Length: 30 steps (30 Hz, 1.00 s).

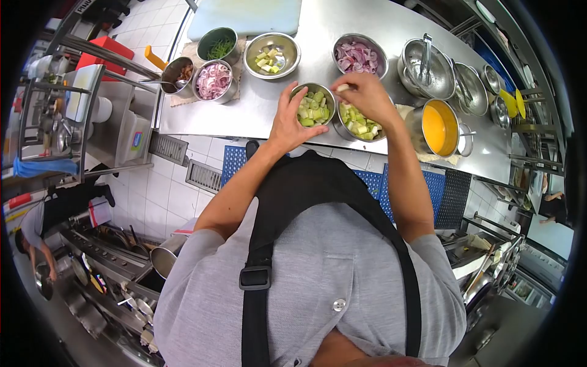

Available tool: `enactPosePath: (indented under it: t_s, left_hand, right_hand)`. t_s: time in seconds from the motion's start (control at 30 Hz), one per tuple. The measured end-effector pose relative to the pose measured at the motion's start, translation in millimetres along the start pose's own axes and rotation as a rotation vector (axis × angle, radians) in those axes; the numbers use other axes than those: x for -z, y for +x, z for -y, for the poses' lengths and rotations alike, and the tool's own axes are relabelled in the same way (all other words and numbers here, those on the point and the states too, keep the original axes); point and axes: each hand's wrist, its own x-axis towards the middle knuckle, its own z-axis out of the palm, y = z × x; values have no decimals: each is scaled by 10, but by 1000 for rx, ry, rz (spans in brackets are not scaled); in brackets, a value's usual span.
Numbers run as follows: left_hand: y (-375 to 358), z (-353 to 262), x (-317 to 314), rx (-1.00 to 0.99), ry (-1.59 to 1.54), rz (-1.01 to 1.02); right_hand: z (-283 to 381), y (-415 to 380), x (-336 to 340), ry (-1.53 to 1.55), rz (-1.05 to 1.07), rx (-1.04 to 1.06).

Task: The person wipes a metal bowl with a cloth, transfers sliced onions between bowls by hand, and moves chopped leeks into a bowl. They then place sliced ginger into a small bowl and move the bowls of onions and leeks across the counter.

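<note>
My left hand (pixel 288 122) is curved around a small metal bowl (pixel 333 105) of chopped green leek-like pieces (pixel 315 110), thumb on the near side and fingers on the far rim. My right hand (pixel 369 96) is closed in a pinch on a small pale vegetable piece (pixel 343 87). It hovers over a second bowl (pixel 340 129) of pale green and white chopped pieces (pixel 358 121), partly covered by that hand and forearm. Just beyond stands a metal bowl (pixel 384 66) of sliced red onion (pixel 356 57). A wider bowl (pixel 249 64) holds a few pale green chunks (pixel 267 60).
At left are containers of chopped onion (pixel 213 81), green herbs (pixel 219 49) and brown pieces (pixel 183 74). To the right stand a pot of orange liquid (pixel 438 125) and a strainer (pixel 419 70) with tongs. A cutting board (pixel 244 17) lies at the back. Another person (pixel 55 211) bends at far left.
</note>
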Motion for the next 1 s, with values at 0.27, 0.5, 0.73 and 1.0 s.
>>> enactPosePath:
  t_s: [0.27, 0.5, 0.73, 1.0]
  left_hand:
    - [31, -28, -9, 5, 6, 0]
    - [36, -10, -26, -7, 20, 15]
    - [40, -20, -22, -3, 12, 1]
    - [43, -25, -31, 0, 10, 2]
  right_hand:
    - [-614, -315, 172, -129, -81, -160]
    - [-777, -315, 181, -190, -153, -232]
    - [-623, -520, 39, -572, 67, -159]
    - [-818, -388, -56, -665, 28, -124]
